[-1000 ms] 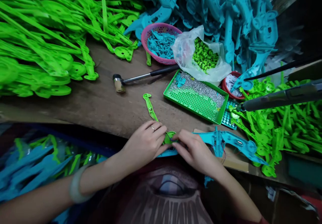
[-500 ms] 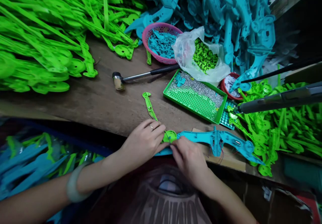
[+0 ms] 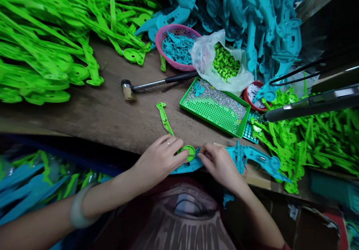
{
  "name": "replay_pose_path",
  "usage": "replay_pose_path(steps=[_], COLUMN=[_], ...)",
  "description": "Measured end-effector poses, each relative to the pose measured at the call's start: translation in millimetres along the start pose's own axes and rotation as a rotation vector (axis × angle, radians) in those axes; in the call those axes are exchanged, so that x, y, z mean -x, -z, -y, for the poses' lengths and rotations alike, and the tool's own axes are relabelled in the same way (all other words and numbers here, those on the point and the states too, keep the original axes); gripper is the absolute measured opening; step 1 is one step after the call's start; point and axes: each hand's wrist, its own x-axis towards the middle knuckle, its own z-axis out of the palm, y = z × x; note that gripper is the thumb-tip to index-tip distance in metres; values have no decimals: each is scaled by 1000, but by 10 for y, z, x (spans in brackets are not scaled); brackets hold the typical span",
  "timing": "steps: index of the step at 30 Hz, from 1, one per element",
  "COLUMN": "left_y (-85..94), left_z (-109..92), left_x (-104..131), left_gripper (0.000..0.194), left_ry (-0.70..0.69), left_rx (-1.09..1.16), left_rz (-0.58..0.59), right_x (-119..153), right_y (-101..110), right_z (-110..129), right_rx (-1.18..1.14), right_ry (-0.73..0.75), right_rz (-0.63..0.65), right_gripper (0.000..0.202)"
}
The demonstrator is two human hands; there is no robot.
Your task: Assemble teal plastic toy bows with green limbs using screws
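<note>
My left hand, with a ring on one finger, is closed over a long green plastic part. The part's narrow end points away over the bench, and its round end shows beyond my fingertips. Beneath lies a blue plastic housing, stretched along the bench's near edge, with thin wires and a small metal piece at its right half. My right hand is pinched just right of the round end, over the housing. Whatever its fingertips hold is hidden.
A mallet lies beyond my hands. Behind it are a green tray of small metal pieces, a pink basket and a plastic bag. An electric screwdriver juts in from the right. Green and blue parts are heaped around.
My right hand has shifted right, away from the green part's round end, and its fingers have curled in. My left hand stays on the green part. The view has moved slightly.
</note>
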Motion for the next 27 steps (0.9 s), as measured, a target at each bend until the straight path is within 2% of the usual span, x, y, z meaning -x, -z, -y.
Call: replay_pose_path(steps=[9, 12, 16, 19, 22, 25, 27], left_y=[-68, -25, 44, 52, 28, -23, -64], left_z=[-27, -65, -139, -187, -257, -359, -420], left_x=[27, 8, -75, -161, -233, -248, -227], left_gripper=[18, 19, 37, 34, 24, 20, 25], left_ry=[-116, -92, -118, -126, -131, -91, -26], left_rx=[24, 2, -111, -175, -201, -271, -315], left_rz=[-27, 8, 93, 163, 223, 217, 156], right_x=[-55, -14, 19, 30, 54, 83, 92], right_y=[-100, -47, 45, 84, 94, 93, 106], right_z=[72, 44, -71, -192, -316, -409, -446], right_rx=[223, 171, 26, -48, -44, -41, -63], right_ry=[-122, -75, 48, 101, 85, 105, 139], right_rz=[-32, -28, -26, -23, -84, -118, -115], right_gripper=[9, 12, 17, 18, 16, 15, 15])
